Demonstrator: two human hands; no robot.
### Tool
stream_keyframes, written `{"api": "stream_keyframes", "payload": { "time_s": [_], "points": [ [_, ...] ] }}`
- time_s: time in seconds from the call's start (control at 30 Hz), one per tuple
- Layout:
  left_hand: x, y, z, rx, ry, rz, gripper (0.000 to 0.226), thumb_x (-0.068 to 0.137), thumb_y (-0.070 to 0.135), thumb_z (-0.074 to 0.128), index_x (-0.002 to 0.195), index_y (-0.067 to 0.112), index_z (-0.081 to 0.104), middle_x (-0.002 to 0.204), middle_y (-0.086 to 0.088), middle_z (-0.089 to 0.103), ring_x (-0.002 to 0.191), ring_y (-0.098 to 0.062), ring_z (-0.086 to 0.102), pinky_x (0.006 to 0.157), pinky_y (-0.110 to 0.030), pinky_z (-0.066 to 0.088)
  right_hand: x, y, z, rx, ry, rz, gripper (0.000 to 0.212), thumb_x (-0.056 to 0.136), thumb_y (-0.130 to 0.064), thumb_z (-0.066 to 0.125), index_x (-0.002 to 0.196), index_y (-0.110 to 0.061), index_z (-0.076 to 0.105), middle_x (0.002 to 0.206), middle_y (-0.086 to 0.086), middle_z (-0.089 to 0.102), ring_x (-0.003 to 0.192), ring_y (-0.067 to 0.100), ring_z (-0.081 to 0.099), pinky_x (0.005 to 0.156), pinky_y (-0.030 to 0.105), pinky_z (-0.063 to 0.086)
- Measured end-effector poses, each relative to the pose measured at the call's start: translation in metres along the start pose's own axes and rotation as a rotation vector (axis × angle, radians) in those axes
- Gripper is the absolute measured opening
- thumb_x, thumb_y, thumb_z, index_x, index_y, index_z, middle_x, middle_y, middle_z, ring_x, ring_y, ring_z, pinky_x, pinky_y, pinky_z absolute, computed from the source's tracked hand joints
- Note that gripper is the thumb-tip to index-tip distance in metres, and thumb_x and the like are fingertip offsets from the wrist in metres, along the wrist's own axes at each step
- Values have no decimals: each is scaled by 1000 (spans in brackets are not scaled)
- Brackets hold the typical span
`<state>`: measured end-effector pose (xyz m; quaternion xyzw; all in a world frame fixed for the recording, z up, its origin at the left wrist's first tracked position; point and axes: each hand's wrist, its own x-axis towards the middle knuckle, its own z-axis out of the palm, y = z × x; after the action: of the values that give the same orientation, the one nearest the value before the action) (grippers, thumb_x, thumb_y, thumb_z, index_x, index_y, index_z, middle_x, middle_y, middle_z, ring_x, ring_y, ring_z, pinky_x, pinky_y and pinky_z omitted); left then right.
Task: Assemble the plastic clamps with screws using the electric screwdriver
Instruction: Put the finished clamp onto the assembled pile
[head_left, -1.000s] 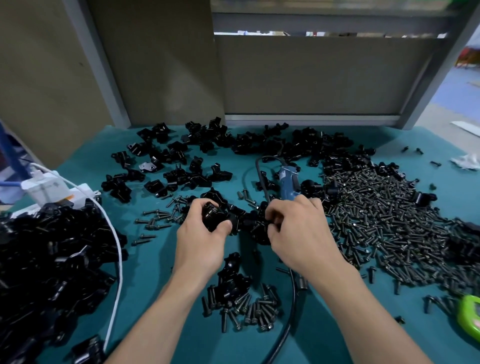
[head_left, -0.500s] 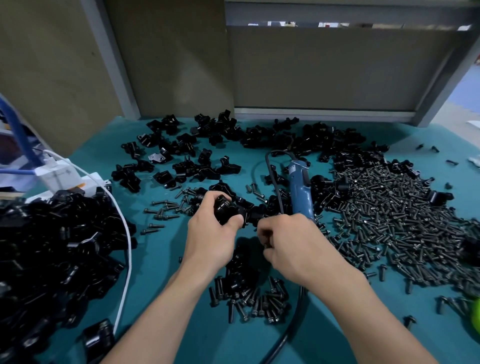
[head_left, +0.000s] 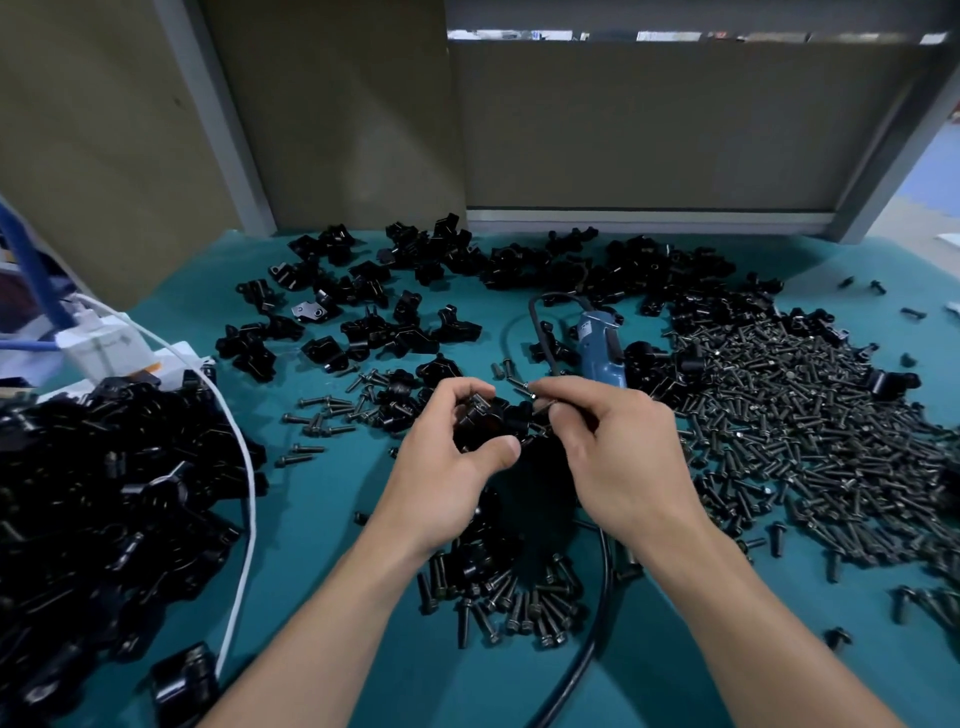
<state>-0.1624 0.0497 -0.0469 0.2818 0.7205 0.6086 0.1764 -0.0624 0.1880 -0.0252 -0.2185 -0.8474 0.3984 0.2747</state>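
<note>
Teal mat strewn with black parts. Since half-second back: right hand rises off mat, fingertips pinching screw, now right at clamp gripped in curled left hand. Likely meaning: screw being seated by hand, driving not begun. Electric screwdriver lies idle just beyond hands, beside screw heap. Pale label on its body too small to read.

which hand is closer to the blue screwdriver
Right. The right hand, pinching a screw, is just in front of the blue screwdriver; the left hand, gripping a black clamp, is farther left.
</note>
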Motion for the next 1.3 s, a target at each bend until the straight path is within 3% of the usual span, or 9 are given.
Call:
{"api": "stream_keyframes", "payload": {
  "time_s": [0.07, 0.2, 0.3, 0.4, 0.77, 1.0, 1.17, 1.3],
  "points": [
    [0, 1, 1, -43, -18, 6, 38, 77, 37, 73, 110, 48, 57, 125, 6, 63, 114, -37, 61, 103, -62, 48, -1, -3, 1, 33, 6, -38, 28, 100, -16, 63, 115, -38, 71, 82, -27, 71, 89, -7, 65, 72, 6, 48],
    [1, 1, -1, -73, -64, -10, 34, 78, 32, 73, 109, 41, 60, 101, 2, 66, 79, -17, 58, 87, -53, 54, -1, -4, -1, 35, -12, -26, 16, 97, -21, 69, 93, -33, 61, 74, -23, 72, 65, 7, 65, 60, 20, 51],
    [2, -1, -3, -81, -93, -4, 29, 83, 23, 74, 106, 36, 62, 93, 4, 67, 82, -16, 63, 85, -51, 56, 0, -3, -4, 65, -63, 14, 16, 93, -22, 76, 84, -31, 67, 69, -19, 73, 64, 3, 67, 59, 15, 52],
    [3, -1, -3, -74, -123, 13, 26, 85, 20, 73, 104, 35, 63, 86, 9, 68, 80, -12, 65, 76, -42, 58, 0, -3, -3, 78, -89, 38, 18, 90, -19, 79, 78, -29, 70, 67, -15, 72, 61, 5, 68, 56, 18, 53],
    [6, -5, -5, -120, -120, 4, 30, 89, 4, 74, 100, 31, 66, 81, 12, 66, 75, -10, 64, 69, -29, 53, -5, -3, 7, 114, 8, 46, 20, 93, -18, 76, 79, -31, 68, 71, -17, 72, 67, 6, 68, 60, 23, 54],
    [4, -4, -2, -85, -141, 16, 32, 91, 1, 72, 104, 30, 65, 89, 1, 66, 79, -15, 63, 72, -35, 56, -5, -1, 8, 39, -47, 20, 20, 90, -17, 77, 78, -32, 71, 70, -18, 71, 67, 7, 67, 58, 27, 54],
    [2, -4, -4, -63, -141, 29, 35, 91, 0, 72, 104, 31, 64, 90, 1, 68, 80, -15, 66, 72, -35, 58, 0, 0, 3, -18, -118, -7, 16, 90, -23, 76, 77, -31, 70, 71, -16, 70, 67, 8, 65, 60, 27, 53],
    [1, -3, -4, -12, -135, 53, 36, 90, 0, 73, 104, 32, 65, 93, 0, 69, 83, -18, 68, 75, -39, 60, 2, 1, -4, -78, -211, -38, 16, 92, -17, 73, 83, -29, 69, 76, -18, 70, 68, 10, 64, 62, 28, 53]
  ]
}}
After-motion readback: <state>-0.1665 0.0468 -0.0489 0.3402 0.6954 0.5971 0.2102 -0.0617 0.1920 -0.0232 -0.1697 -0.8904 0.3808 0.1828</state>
